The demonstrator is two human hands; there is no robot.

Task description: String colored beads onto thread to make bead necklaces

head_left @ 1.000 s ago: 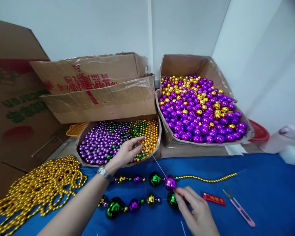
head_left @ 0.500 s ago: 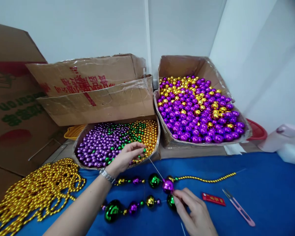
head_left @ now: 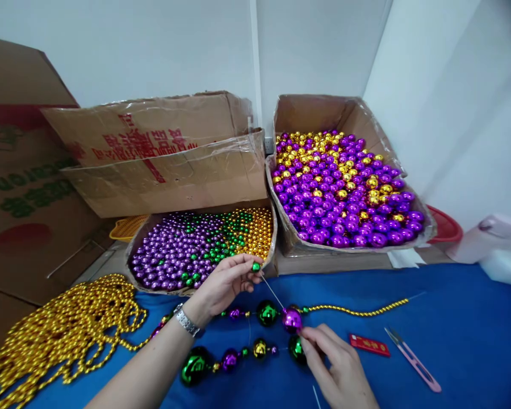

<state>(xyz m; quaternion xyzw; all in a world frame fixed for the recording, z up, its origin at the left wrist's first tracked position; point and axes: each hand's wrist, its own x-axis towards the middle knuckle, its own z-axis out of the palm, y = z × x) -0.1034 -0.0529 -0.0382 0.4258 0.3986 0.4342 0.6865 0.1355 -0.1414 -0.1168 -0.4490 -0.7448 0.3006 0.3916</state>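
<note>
My left hand (head_left: pixel 230 284), wearing a metal watch, pinches a small green bead (head_left: pixel 256 266) in front of the box of small beads. The bead is close to the tip of a thin, pale needle (head_left: pixel 272 292). A large purple ball (head_left: pixel 292 320) and a smaller purple bead sit on this needle. With thumb and forefinger closed, my right hand (head_left: pixel 338 363) grips the needle's lower end at the ball's edge; the grip itself is partly hidden. A dark green ball (head_left: pixel 297 349) lies just beneath. Strung balls and beads (head_left: pixel 230 360) lie on the blue cloth (head_left: pixel 460 318).
A box (head_left: pixel 275 250) holds small purple, green and gold beads. Another box (head_left: pixel 289 245) holds larger purple and gold ones. Gold bead strands (head_left: pixel 68 335) heap at left. A red packet (head_left: pixel 369 345) and pink thread snips (head_left: pixel 417 363) lie at right.
My left hand has moved slightly right and down from the bead box, bringing the green bead close to the needle tip. My right hand has hardly moved.
</note>
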